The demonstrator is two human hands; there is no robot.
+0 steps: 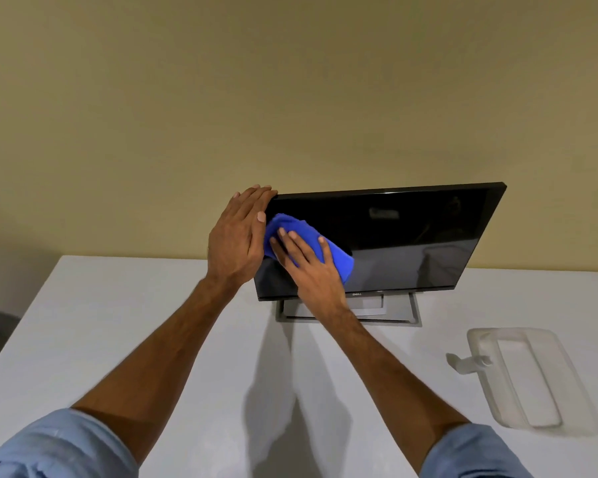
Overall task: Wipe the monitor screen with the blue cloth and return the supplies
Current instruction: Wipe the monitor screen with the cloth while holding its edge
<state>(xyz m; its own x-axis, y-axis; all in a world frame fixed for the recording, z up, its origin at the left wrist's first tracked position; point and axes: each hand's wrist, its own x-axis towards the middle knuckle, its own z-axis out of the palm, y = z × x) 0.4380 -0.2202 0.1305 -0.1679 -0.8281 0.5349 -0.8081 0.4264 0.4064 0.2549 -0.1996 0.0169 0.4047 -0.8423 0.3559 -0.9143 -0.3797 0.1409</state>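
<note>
White table point(118, 339), beige wall point(290, 98); left hand point(237, 239) flat against the monitor point(411, 236), right hand point(311, 270) pressing the cloth point(339, 262) with straight fingers.

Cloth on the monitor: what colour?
Solid blue cloth, no visible pattern; clearest in the head view, pressed under the right hand.

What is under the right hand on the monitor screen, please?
The blue cloth lies under the right hand, pressed flat against the dark screen. Its edges show around the fingers; the part beneath the palm, and the screen behind it, are covered.
</note>
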